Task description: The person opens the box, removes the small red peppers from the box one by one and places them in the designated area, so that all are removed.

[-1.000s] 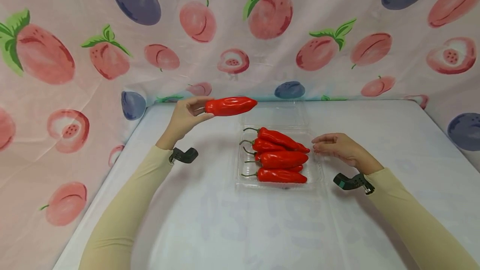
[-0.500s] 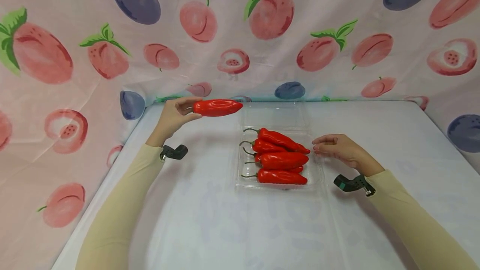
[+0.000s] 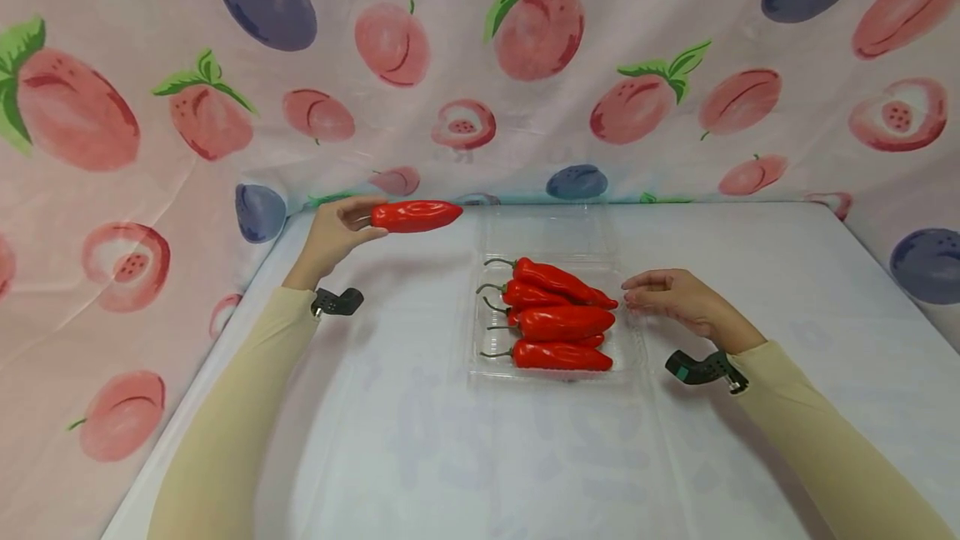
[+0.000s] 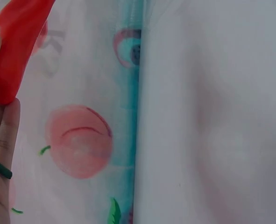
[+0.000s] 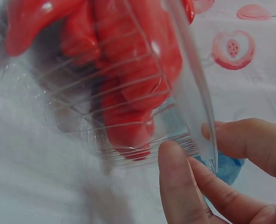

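My left hand (image 3: 351, 222) grips a red pepper (image 3: 416, 216) by its stem end, held level above the far-left part of the white table. In the left wrist view the pepper (image 4: 16, 46) fills the top-left corner beside my fingers (image 4: 2, 140). A clear plastic tray (image 3: 632, 354) in mid-table holds several red peppers (image 3: 562, 321) with green stems pointing left. My right hand (image 3: 636, 290) is at the tray's right edge. The right wrist view shows the thumb and a finger (image 5: 250, 140) pinching the tray's rim (image 5: 190, 70), with peppers (image 5: 128, 60) behind the clear wall.
The tray's open clear lid (image 3: 551, 227) lies flat behind it. A fruit-print cloth (image 3: 480, 65) hangs along the back and both sides of the white table (image 3: 450, 457). Black straps sit on both wrists.
My left hand has carried the pepper leftward and slightly lower, away from the tray. The right hand has stayed at the tray's edge.
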`<state>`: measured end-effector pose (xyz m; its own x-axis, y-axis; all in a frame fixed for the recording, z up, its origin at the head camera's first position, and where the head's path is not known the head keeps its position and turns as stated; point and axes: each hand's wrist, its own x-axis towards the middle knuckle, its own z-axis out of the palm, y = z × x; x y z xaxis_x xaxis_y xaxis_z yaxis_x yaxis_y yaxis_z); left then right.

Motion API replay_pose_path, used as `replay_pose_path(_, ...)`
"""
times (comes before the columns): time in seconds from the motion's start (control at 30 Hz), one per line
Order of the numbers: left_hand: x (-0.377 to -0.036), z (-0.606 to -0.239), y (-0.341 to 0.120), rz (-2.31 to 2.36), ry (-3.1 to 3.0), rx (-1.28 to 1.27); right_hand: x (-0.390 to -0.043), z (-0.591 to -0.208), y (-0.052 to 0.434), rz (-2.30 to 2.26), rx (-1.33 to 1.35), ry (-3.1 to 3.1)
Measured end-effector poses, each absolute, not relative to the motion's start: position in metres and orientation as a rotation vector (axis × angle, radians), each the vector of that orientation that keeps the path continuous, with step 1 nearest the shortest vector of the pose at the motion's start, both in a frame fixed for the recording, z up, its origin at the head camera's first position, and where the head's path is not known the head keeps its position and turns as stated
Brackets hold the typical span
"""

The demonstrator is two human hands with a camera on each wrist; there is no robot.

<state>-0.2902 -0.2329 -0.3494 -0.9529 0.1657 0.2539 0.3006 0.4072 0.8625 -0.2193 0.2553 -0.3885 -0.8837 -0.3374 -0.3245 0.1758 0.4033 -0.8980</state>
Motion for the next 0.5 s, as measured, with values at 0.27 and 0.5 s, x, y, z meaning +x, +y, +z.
replay_pose_path(0.27, -0.302, -0.355, -0.237, -1.613, -2.563, -0.374, -0.219, -0.388, 0.255, -1.488, -0.134, 2.210)
replay_pose_path(0.5, -0.310, -0.360, -0.238, -1.617, -2.633, -0.351, -0.219, -0.388, 0.255, -1.498, -0.131, 2.202)
